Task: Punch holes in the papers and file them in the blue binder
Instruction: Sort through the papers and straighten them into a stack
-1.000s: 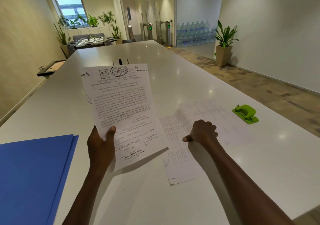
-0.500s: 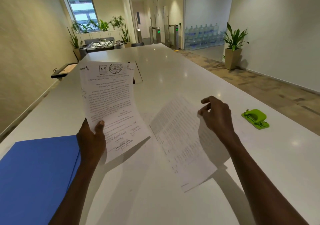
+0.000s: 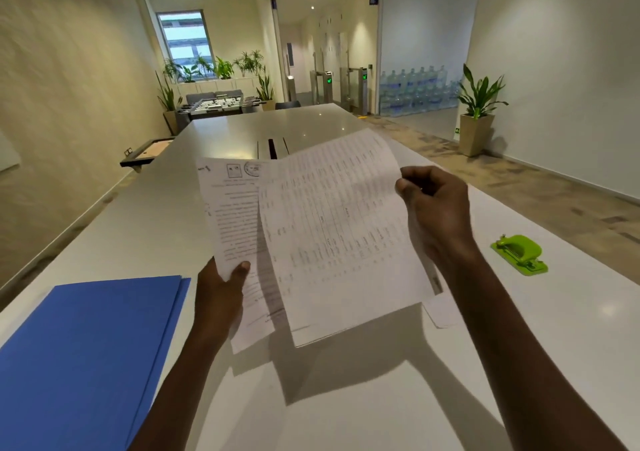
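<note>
Left hand [image 3: 218, 294] pinches stamped white letter sheet [image 3: 230, 222], right hand [image 3: 434, 215] pinches limp tabulated white sheet [image 3: 336, 239] by its edge; flimsy, best supported along edges

Two printed white sheets held above the bench: a stamped letter [image 3: 230, 215] at left, overlapped in front by a tabular sheet [image 3: 339, 235] with its upper right corner curled. Blue binder [image 3: 86, 353], closed, flat at near left. Green hole punch [image 3: 519, 254], flat at right, well apart from the sheets.
</note>
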`<state>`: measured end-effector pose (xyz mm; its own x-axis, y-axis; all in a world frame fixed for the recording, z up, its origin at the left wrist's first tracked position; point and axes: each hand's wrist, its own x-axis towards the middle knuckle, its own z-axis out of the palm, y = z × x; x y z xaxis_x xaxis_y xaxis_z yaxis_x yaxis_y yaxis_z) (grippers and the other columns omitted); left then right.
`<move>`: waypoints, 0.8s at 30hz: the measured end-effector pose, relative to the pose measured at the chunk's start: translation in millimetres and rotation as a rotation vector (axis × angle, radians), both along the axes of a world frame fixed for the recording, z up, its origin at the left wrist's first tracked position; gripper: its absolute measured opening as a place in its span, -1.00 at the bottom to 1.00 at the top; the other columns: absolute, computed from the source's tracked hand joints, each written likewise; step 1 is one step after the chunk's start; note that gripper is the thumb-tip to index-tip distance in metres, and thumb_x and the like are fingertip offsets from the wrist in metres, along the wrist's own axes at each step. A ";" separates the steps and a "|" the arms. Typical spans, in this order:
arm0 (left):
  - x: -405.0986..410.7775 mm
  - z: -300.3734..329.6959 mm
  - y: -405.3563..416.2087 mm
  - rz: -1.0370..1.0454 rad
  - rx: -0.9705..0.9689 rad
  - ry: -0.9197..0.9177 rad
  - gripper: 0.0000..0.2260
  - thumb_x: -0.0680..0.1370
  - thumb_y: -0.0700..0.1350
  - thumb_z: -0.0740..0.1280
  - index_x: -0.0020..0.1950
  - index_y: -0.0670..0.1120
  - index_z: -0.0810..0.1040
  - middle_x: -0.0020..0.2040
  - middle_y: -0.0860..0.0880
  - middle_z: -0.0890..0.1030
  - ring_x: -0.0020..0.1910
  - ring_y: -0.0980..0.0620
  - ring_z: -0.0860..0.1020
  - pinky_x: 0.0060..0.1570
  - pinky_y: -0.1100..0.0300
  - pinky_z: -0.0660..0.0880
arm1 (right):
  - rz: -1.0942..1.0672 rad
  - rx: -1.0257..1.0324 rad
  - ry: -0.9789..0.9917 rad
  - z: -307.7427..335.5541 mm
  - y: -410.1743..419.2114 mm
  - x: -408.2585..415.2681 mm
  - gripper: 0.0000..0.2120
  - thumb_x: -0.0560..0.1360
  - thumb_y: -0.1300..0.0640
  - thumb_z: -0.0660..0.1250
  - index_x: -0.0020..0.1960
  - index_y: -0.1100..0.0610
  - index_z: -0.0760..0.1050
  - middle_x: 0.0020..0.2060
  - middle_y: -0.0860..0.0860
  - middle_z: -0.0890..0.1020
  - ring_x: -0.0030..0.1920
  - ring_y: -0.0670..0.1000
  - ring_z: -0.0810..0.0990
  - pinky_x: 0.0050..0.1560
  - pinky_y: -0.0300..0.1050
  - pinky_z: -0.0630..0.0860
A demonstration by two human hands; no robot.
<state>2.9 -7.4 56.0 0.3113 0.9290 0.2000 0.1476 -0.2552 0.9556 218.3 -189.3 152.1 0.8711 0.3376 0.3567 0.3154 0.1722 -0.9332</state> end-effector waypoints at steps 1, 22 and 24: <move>1.2 0.6 -2.9 -0.037 -0.032 -0.024 -0.78 0.57 -0.20 0.32 0.22 -0.06 0.53 -0.02 0.06 0.59 -0.07 0.08 0.58 -0.21 0.26 0.45 | -0.002 0.009 0.046 -8.2 4.7 1.0 -0.85 0.48 0.25 0.39 -0.01 0.04 0.61 -0.11 -0.03 0.68 -0.07 -0.11 0.65 -0.06 -0.28 0.55; 16.3 20.9 -20.0 -0.313 -0.177 -0.203 -0.67 0.56 0.23 0.15 0.22 0.15 0.51 0.10 0.13 0.64 0.09 0.11 0.60 0.13 0.07 0.56 | 0.052 -0.172 -0.099 -75.1 43.4 -16.3 -0.74 0.47 -0.01 0.39 -0.02 0.19 0.56 -0.13 0.03 0.67 -0.13 0.05 0.65 -0.16 0.04 0.64; 19.0 28.7 -24.9 -0.235 0.009 -0.203 -0.75 0.59 0.03 0.26 0.24 0.03 0.51 0.03 0.20 0.62 0.00 0.23 0.61 -0.06 0.31 0.59 | 0.062 -0.113 -0.110 -72.4 43.0 -19.3 -0.72 0.49 -0.05 0.36 -0.02 0.18 0.53 -0.13 0.03 0.66 -0.12 0.04 0.66 -0.14 0.09 0.64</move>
<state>21.9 -32.3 84.7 0.4706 0.8340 0.2880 -0.1098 -0.2685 0.9570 199.0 -146.3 79.7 0.8051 0.4327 0.4057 0.4091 0.0902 -0.9080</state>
